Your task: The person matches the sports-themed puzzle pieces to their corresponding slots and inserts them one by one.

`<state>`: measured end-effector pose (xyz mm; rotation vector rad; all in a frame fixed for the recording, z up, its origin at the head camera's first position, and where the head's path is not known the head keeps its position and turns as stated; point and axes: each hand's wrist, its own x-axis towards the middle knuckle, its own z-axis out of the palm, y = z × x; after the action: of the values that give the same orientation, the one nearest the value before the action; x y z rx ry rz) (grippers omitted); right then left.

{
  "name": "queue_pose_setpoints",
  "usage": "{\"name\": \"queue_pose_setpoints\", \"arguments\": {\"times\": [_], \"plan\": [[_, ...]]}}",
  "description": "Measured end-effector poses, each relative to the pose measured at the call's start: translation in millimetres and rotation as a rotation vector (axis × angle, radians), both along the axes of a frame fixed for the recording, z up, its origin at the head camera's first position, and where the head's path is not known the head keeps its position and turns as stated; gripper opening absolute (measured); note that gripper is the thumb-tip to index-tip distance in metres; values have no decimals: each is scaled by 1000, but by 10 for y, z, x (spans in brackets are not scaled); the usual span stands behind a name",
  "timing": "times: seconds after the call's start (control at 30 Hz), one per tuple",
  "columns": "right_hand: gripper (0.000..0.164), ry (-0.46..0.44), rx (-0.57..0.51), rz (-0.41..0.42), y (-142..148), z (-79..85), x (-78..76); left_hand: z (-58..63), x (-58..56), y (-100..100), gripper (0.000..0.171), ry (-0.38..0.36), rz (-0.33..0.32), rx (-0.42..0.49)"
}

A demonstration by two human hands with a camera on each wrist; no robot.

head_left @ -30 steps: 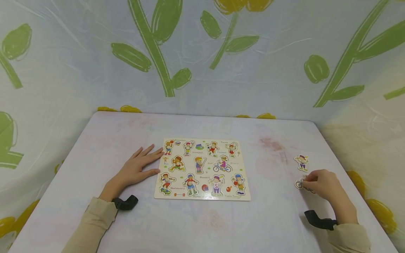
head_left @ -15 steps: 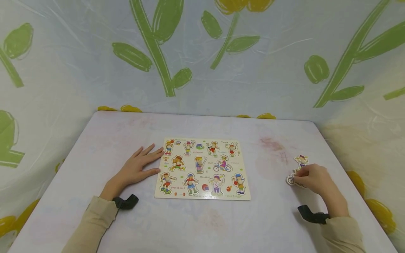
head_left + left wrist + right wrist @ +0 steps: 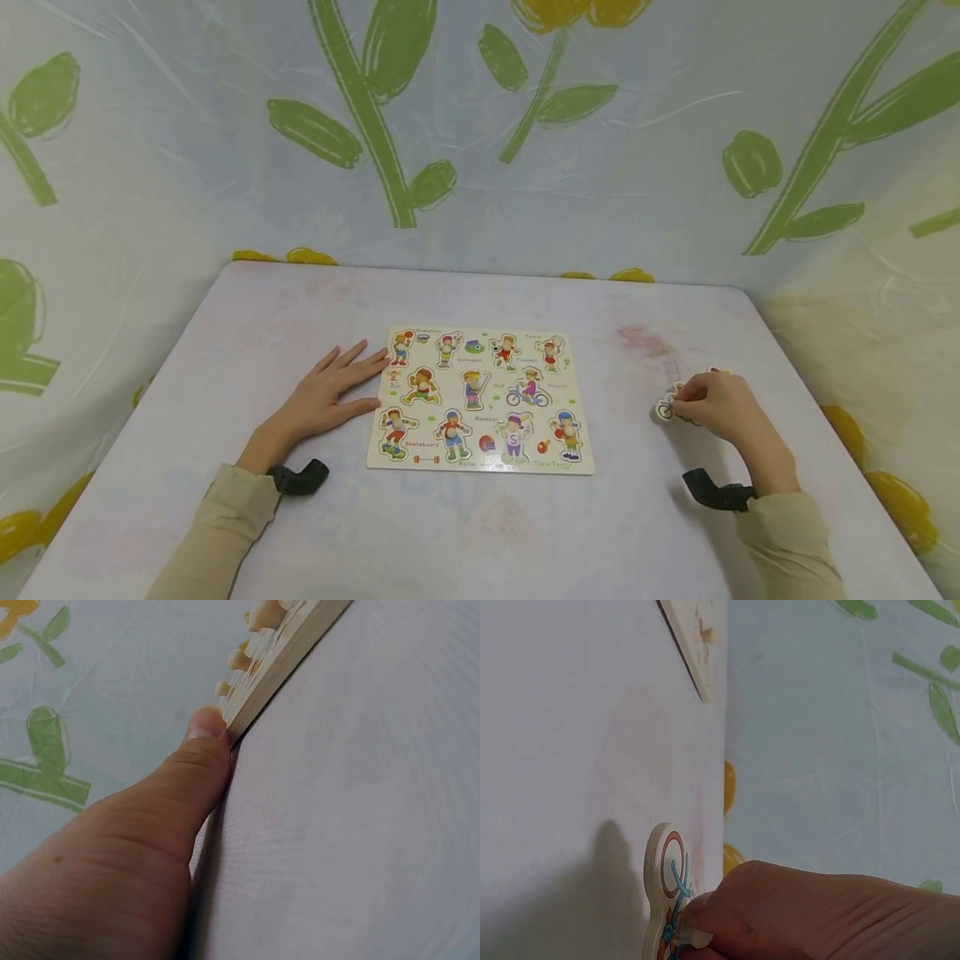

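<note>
My left hand (image 3: 322, 404) lies spread on the table with its fingertips at the left edge of a wooden puzzle board (image 3: 438, 427). In the left wrist view the thumb (image 3: 204, 731) touches the board's side, near several round knobs (image 3: 240, 658). To the right of the board, my right hand (image 3: 723, 408) pinches a bicycle puzzle piece (image 3: 664, 410) by its small wooden knob. The right wrist view shows the wheel end of the bicycle piece (image 3: 664, 862) standing out from the fingertips, its face tilted. Printed sports figures fill the board, several with knobs.
Behind the right hand, a cap-wearing puzzle piece (image 3: 718, 370) is mostly hidden. A white cloth covers the table (image 3: 510, 537); a flower-patterned sheet (image 3: 600, 192) hangs behind and at the sides. Each wrist carries a black camera mount (image 3: 716, 492).
My right hand has carried the bicycle piece leftward and slightly away from me, off its spot near the other loose piece, now mostly covered by the hand. The left hand stays in place.
</note>
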<state>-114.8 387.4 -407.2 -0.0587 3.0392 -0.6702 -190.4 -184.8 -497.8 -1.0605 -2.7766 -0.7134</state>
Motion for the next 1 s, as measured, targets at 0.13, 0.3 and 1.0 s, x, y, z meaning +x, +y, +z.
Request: {"name": "queue_pose_setpoints", "arguments": {"times": [0.13,0.3,1.0], "plan": [[10,-36,-26,-10,-93,34,-42,2,-3,5,69,-1,0,0],[8,-34,-44,0,-214,89,-107,-2,-7,5,69,0,1,-1],[9,2,-87,64,-806,240,-388,-18,-29,4,70,-9,7,-6]]}}
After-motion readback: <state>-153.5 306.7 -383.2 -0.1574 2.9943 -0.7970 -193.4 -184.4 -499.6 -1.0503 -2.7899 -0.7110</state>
